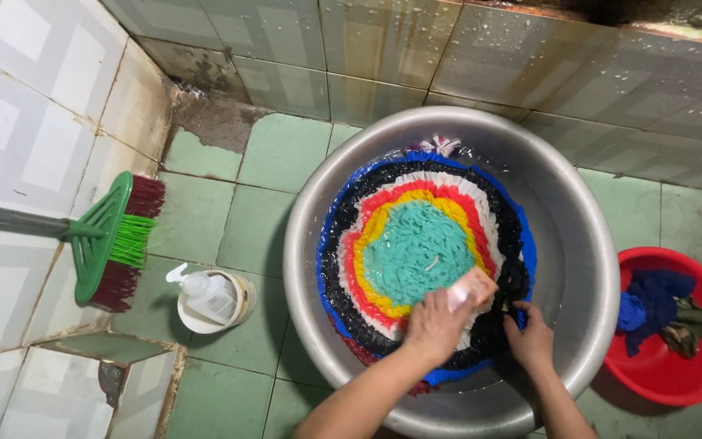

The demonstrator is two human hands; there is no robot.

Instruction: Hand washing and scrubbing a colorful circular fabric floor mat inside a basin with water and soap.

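Both hands (pixel 481 329) press the round rug's (pixel 424 252) near edge.

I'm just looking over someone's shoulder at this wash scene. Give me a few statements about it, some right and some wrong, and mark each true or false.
1. The round rag rug of coloured rings lies inside the large grey metal basin. True.
2. The left hand holds a pale orange bar-shaped block against the rug. True.
3. The right hand rests on the red plastic bowl. False: it grips the rug's dark edge in the basin.
4. The rug's centre is red. False: it is teal, with yellow and red rings around it.
5. The green-headed broom with red and green bristles leans by the tiled wall at left. True.
6. The red bowl is empty. False: it holds blue cloth.
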